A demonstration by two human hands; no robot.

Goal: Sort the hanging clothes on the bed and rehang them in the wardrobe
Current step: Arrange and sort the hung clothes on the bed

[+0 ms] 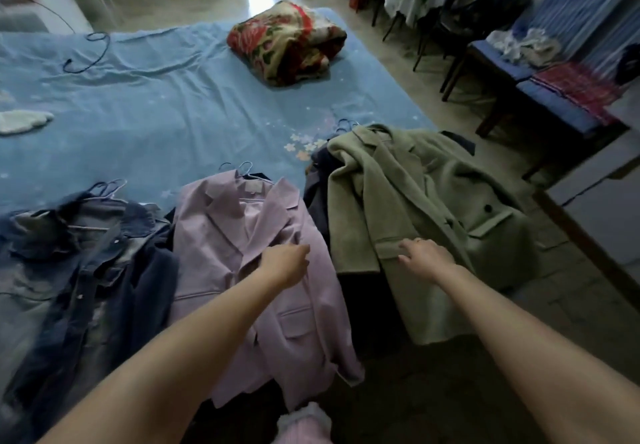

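Three piles of clothes on hangers lie along the near edge of the bed (166, 107), which has a blue sheet. A pile of denim garments (69, 253) is at the left, a lilac blazer (242, 235) in the middle, and a green wool coat (433, 201) at the right over darker clothes. My left hand (285, 263) reaches over the right side of the lilac blazer, fingers curled, touching the cloth; whether it grips it is unclear. My right hand (424, 256) rests on the green coat near its pocket flap, fingers bent down onto the fabric.
A folded floral blanket (287, 41) sits at the far end of the bed. A loose blue hanger (88, 52) and a white cloth (24, 121) lie at the left. Dark chairs (485, 10) and a blue bench (554, 104) with folded cloths stand right of the bed.
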